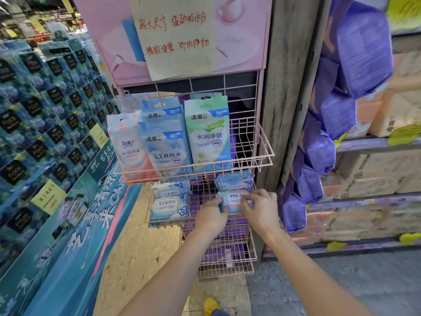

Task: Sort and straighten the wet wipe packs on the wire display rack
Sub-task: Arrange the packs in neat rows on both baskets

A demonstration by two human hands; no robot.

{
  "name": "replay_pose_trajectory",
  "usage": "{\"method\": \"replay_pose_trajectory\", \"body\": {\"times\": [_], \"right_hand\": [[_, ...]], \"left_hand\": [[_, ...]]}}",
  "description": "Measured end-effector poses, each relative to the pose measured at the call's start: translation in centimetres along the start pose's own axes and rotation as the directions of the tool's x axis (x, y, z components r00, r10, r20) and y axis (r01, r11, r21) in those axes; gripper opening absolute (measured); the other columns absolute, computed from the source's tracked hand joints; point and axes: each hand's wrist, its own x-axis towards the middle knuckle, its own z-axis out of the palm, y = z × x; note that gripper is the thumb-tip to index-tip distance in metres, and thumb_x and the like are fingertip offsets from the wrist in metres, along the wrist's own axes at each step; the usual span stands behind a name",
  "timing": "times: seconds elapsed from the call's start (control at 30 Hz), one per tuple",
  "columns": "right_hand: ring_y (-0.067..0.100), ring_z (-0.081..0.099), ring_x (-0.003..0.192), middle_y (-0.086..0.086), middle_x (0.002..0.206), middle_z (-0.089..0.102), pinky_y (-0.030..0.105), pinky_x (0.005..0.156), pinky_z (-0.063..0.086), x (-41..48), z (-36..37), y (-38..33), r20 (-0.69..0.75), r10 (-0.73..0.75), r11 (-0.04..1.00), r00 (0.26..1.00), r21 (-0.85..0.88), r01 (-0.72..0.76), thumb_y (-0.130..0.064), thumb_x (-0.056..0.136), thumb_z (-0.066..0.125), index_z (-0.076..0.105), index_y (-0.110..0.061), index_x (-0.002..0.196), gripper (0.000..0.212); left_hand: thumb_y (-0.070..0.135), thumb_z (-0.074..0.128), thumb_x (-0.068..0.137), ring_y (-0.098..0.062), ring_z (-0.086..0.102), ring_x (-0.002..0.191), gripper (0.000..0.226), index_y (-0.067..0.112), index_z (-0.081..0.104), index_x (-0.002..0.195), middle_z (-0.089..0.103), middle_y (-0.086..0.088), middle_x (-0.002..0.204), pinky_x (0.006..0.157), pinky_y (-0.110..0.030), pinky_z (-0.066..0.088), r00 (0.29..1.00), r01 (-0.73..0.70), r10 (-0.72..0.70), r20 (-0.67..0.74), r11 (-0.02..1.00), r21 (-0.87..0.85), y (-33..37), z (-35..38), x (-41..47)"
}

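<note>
A pink wire display rack (pixel 265 156) stands ahead with stacked baskets. The top basket holds upright wet wipe packs: a pink-and-white one (pixel 129 149), blue EDI packs (pixel 165 142) and a green pack (pixel 208 133). In the middle basket two blue EDI packs (pixel 169 201) lie on the left. On the right lies a blue-and-pink "999" pack (pixel 234 198) with another one (pixel 234 181) behind it. My left hand (pixel 213 215) grips the front pack's left end. My right hand (pixel 259 207) pinches its right end.
A teal stack of boxed goods (pixel 45 124) fills the left. A wooden post (pixel 282 87) stands right of the rack, with hanging purple packs (pixel 341 110) and shelves of cartons (pixel 376 183) beyond. Lower wire baskets (pixel 227 252) hold purple packs. A pink sign (pixel 173 35) tops the rack.
</note>
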Motion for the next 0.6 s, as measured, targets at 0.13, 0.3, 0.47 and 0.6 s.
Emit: {"method": "replay_pose_trajectory", "body": {"times": [0.13,0.3,0.47,0.6], "right_hand": [[0.033,0.056,0.098,0.000,0.112,0.073,0.042,0.088,0.048,-0.4,0.3,0.9,0.003,-0.066,0.997,0.998,-0.051,0.066,-0.018,0.087,0.070,0.082,-0.022,0.103,0.021],[0.033,0.056,0.101,0.000,0.118,0.072,0.044,0.086,0.049,-0.8,0.2,0.5,-0.006,-0.073,0.994,0.997,-0.084,0.073,-0.020,0.088,0.069,0.080,-0.021,0.109,0.023],[0.029,0.059,0.104,0.001,0.114,0.070,0.038,0.092,0.046,-1.8,-1.7,-2.1,-0.136,-0.024,0.981,0.990,0.186,0.049,-0.007,0.087,0.062,0.075,-0.014,0.110,0.027],[0.013,0.062,0.089,-0.007,0.094,0.065,0.027,0.078,0.050,-2.8,-6.2,-6.8,-0.416,-0.070,0.833,0.907,0.476,0.283,-0.011,0.087,0.052,0.070,-0.015,0.098,0.021]], "left_hand": [[0.042,0.053,0.104,-0.030,0.070,0.109,0.044,0.022,0.060,0.143,0.064,-0.005,0.142,0.095,-0.044,0.058,1.000,0.012,-0.012,0.028,1.000,-0.010,0.1,-0.3,0.2],[0.047,0.053,0.103,-0.028,0.065,0.115,0.039,0.023,0.064,0.132,0.068,-0.005,0.132,0.099,-0.041,0.055,0.996,-0.011,0.010,0.094,1.000,0.000,0.2,-0.9,0.4],[0.045,0.050,0.104,-0.031,0.062,0.124,0.046,0.022,0.051,0.144,0.062,-0.005,0.136,0.108,-0.050,0.047,0.997,-0.077,0.078,-0.001,0.986,0.151,1.4,-1.8,-1.8],[0.037,0.055,0.101,-0.024,0.066,0.107,0.034,0.020,0.063,0.129,0.066,-0.001,0.120,0.094,-0.043,0.053,0.926,-0.200,0.196,-0.323,0.980,0.019,2.9,-3.7,-5.2]]}}
